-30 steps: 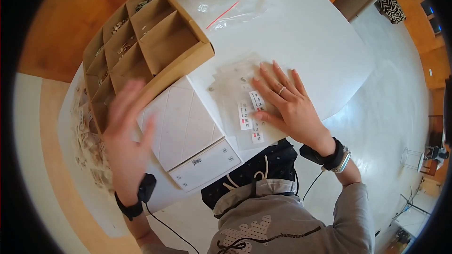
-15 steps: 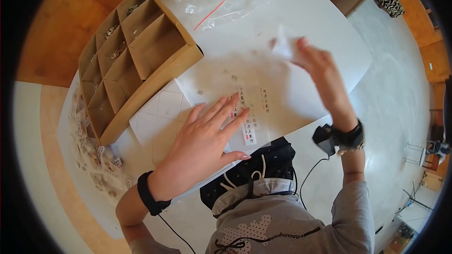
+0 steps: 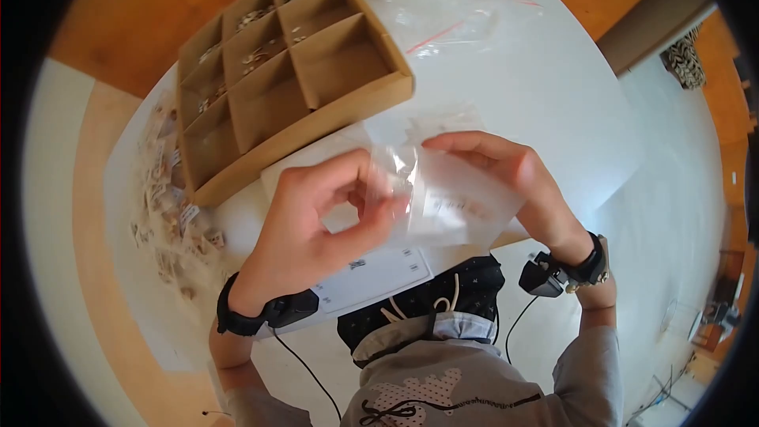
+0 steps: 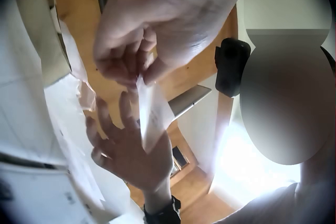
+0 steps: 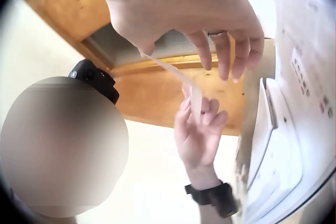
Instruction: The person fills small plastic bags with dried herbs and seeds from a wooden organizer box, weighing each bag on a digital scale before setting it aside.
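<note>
A small clear plastic bag (image 3: 466, 217) with a white printed label is held up over the front of the table. My left hand (image 3: 312, 225) pinches its left edge between thumb and fingers, clear in the left wrist view. Against the bag's other side is my right hand (image 3: 538, 182), its fingers spread and loosely bent. In the right wrist view the bag's edge (image 5: 173, 70) meets the right thumb, while the other fingers hang apart from it. More flat clear bags (image 3: 451, 120) lie on the table behind the hands.
A cardboard box (image 3: 316, 130) divided into compartments, some with small pieces, stands at the back left. Small filled packets (image 3: 170, 213) are heaped left of it. A white box (image 3: 379, 277) sits under the left hand. Large clear bags (image 3: 435, 35) with red strips lie at the back.
The right hand has lifted a bag off the table and brought it to the middle. My left hand has left the flat bags and now pinches the raised bag's edge.
</note>
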`<state>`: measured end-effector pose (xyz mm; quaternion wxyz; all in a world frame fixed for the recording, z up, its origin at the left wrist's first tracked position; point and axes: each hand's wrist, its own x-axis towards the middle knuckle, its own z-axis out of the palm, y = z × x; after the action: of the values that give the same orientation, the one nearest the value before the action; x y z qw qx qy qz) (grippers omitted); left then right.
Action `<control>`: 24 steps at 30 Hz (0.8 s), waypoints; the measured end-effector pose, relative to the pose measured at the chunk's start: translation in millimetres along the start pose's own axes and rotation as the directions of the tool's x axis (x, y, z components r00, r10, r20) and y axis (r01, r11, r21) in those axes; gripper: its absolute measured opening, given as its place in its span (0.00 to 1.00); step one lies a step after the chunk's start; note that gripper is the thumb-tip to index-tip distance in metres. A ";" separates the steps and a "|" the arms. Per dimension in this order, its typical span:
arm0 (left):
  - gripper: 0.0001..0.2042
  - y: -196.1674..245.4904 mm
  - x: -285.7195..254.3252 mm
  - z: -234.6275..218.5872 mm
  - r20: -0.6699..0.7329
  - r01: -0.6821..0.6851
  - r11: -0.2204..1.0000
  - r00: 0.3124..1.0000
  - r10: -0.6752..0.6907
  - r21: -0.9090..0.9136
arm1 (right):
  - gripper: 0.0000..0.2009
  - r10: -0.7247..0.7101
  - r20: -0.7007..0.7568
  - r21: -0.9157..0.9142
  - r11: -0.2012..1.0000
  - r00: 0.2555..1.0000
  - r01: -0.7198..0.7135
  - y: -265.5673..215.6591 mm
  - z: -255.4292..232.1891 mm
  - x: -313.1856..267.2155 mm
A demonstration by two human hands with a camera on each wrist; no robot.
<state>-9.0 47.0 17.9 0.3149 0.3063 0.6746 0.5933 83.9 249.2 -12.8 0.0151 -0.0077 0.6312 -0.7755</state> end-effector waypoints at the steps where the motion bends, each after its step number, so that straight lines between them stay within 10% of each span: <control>1: 0.06 -5.1 -6.1 -8.6 0.051 -0.027 0.999 0.998 0.025 0.027 | 0.19 0.067 0.092 -0.143 0.988 0.993 -0.053 -6.6 4.5 6.6; 3: 0.07 -10.6 -16.6 -18.7 0.020 -0.066 0.998 0.998 0.066 -0.005 | 0.14 0.228 0.233 -0.429 0.897 0.945 -0.110 -25.5 15.7 16.9; 6: 0.12 -12.2 -29.6 -21.3 -0.222 -0.148 0.913 0.973 0.065 -0.380 | 0.09 0.062 0.115 -0.380 0.925 0.991 -0.014 -23.6 41.9 36.0; 10: 0.10 -39.2 -40.0 -46.8 -0.386 -0.098 0.994 0.920 0.070 -0.053 | 0.12 -0.070 0.162 -0.415 0.900 0.984 0.132 -20.3 74.8 81.7; 13: 0.10 -53.6 -37.7 -63.4 -0.601 -0.359 0.829 0.798 0.035 -0.428 | 0.13 -0.234 0.129 -0.483 0.834 0.964 0.267 -15.4 91.0 142.8; 15: 0.10 -60.5 -39.7 -68.6 -0.626 -0.383 0.765 0.779 -0.033 -0.517 | 0.12 -0.442 0.194 -0.641 0.618 0.876 0.454 -10.6 90.5 204.1; 20: 0.07 -72.8 -40.4 -59.7 -0.447 -0.316 0.680 0.894 -0.019 -0.662 | 0.19 0.259 0.363 -0.916 0.276 0.895 0.292 -3.2 101.4 299.4; 24: 0.06 -68.4 -37.5 -55.6 -0.362 -0.220 0.683 0.929 -0.070 -0.696 | 0.20 0.428 0.210 -0.977 0.106 0.879 0.182 12.7 119.3 311.3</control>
<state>-32.5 -23.7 -42.3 0.2561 0.0702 0.4165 0.8695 -223.3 119.6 -3.1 0.2181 -0.1392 0.9576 -0.1268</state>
